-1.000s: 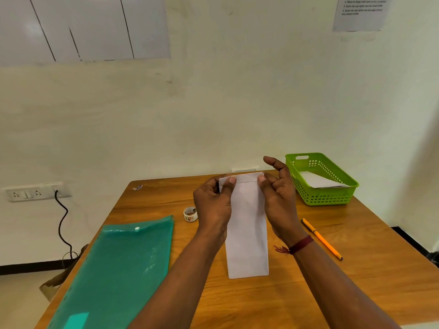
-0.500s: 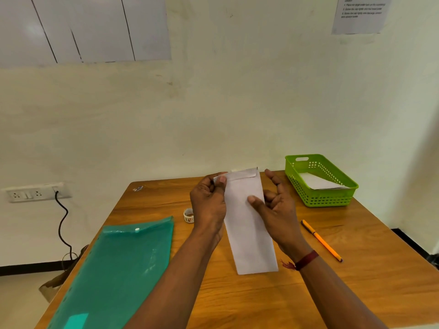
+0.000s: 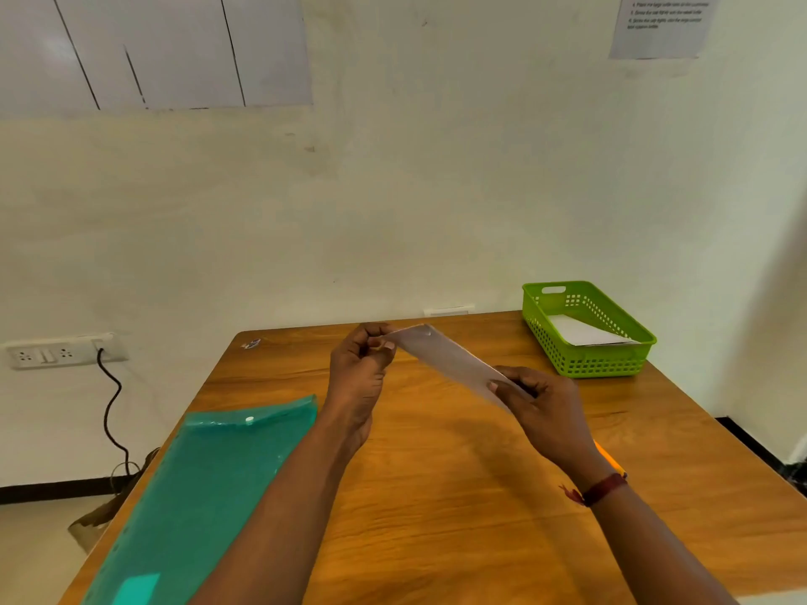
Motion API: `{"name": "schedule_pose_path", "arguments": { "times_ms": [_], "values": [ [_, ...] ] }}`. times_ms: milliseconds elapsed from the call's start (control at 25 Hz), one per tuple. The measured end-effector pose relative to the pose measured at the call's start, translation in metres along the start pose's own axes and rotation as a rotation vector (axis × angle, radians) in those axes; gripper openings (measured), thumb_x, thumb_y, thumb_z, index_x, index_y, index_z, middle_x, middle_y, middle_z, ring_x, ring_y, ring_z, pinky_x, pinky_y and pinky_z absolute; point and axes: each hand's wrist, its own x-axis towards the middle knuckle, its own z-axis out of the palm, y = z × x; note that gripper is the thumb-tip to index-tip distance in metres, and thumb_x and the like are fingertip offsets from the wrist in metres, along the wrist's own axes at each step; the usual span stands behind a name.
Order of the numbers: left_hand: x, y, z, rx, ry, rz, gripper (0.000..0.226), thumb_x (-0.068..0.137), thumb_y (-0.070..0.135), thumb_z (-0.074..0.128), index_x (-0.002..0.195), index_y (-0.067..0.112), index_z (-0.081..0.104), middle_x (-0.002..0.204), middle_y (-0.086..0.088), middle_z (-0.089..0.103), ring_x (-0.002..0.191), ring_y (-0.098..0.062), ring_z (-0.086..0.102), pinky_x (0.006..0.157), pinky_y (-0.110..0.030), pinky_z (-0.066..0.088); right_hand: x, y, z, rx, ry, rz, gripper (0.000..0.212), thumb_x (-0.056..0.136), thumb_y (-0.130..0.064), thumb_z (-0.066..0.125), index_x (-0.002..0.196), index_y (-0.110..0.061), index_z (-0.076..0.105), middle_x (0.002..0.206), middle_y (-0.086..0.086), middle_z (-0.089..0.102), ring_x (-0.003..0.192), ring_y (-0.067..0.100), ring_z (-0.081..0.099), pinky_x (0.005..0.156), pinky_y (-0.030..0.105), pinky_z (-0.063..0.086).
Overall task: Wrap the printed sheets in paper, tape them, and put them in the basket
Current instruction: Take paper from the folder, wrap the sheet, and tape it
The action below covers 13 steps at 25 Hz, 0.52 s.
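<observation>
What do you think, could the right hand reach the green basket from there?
Probably yes: the right hand, pinching the folded paper, sits near the green basket, with only bare table between.

Over the wooden worktop [image 3: 436, 495], the left hand [image 3: 362, 364] pinches one end of a white wrapped packet [image 3: 450, 358] and the right hand [image 3: 541, 399] pinches the other. A green basket [image 3: 598, 364] holding white paper stands at the far right. A teal folder [image 3: 205, 486] lies on the left.

White packet [image 3: 450, 360]: long, narrow folded paper, off worktop [image 3: 436, 495], above its far middle, slanting from far-left end to near-right end. Left hand [image 3: 362, 369] pinches far end, right hand [image 3: 546, 403] pinches near end. Green basket [image 3: 585, 364]: perforated plastic, upright, far right corner of worktop; folded sheet [image 3: 581, 334] lies inside.
</observation>
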Motion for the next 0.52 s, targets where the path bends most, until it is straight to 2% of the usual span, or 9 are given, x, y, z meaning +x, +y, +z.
{"name": "schedule_pose_path", "arguments": {
  "times_ms": [120, 240, 320, 400, 520],
  "values": [
    [0.003, -0.006, -0.008, 0.13, 0.042, -0.093, 0.024, 0.089, -0.005, 0.057, 0.086, 0.012, 0.074, 0.071, 0.002, 0.057, 0.067, -0.009, 0.048, 0.063, -0.024, 0.04, 0.0, 0.016, 0.001, -0.168, 0.08, -0.175, 0.028, 0.083, -0.007, 0.075, 0.104, -0.025, 0.076, 0.109, -0.012, 0.072, 0.102, -0.001, 0.067, 0.085, 0.013, 0.05],
    [-0.001, -0.016, -0.014, -0.002, 0.05, -0.271, 0.025, 0.09, 0.002, 0.049, 0.089, 0.006, 0.074, 0.069, -0.002, 0.057, 0.061, -0.011, 0.05, 0.057, -0.028, 0.046, -0.009, 0.029, 0.007, -0.3, 0.03, -0.322, 0.037, 0.08, 0.0, 0.075, 0.111, -0.02, 0.074, 0.121, -0.003, 0.069, 0.114, 0.006, 0.063, 0.095, 0.022, 0.051],
    [-0.002, -0.026, -0.02, -0.096, 0.056, -0.353, 0.024, 0.091, 0.01, 0.048, 0.088, 0.005, 0.071, 0.076, -0.008, 0.06, 0.067, -0.016, 0.055, 0.059, -0.031, 0.047, -0.018, 0.034, 0.015, -0.411, 0.023, -0.393, 0.039, 0.079, 0.0, 0.076, 0.112, -0.02, 0.074, 0.123, 0.001, 0.068, 0.116, 0.012, 0.063, 0.096, 0.028, 0.051],
    [-0.001, -0.038, -0.026, -0.109, 0.074, -0.422, 0.016, 0.092, 0.013, 0.054, 0.094, 0.005, 0.068, 0.088, -0.012, 0.066, 0.08, -0.022, 0.062, 0.061, -0.032, 0.049, -0.027, 0.04, 0.024, -0.495, 0.008, -0.439, 0.041, 0.077, 0.0, 0.077, 0.113, -0.019, 0.073, 0.122, 0.004, 0.069, 0.115, 0.017, 0.063, 0.096, 0.034, 0.052],
    [0.0, -0.062, -0.037, 0.018, 0.095, -0.503, 0.015, 0.091, 0.003, 0.062, 0.105, 0.008, 0.063, 0.103, -0.014, 0.069, 0.09, -0.024, 0.066, 0.061, -0.033, 0.054, -0.041, 0.055, 0.036, -0.57, -0.072, -0.415, 0.047, 0.074, 0.0, 0.08, 0.116, -0.02, 0.071, 0.122, 0.004, 0.068, 0.116, 0.021, 0.063, 0.094, 0.044, 0.055]
  ]
}}
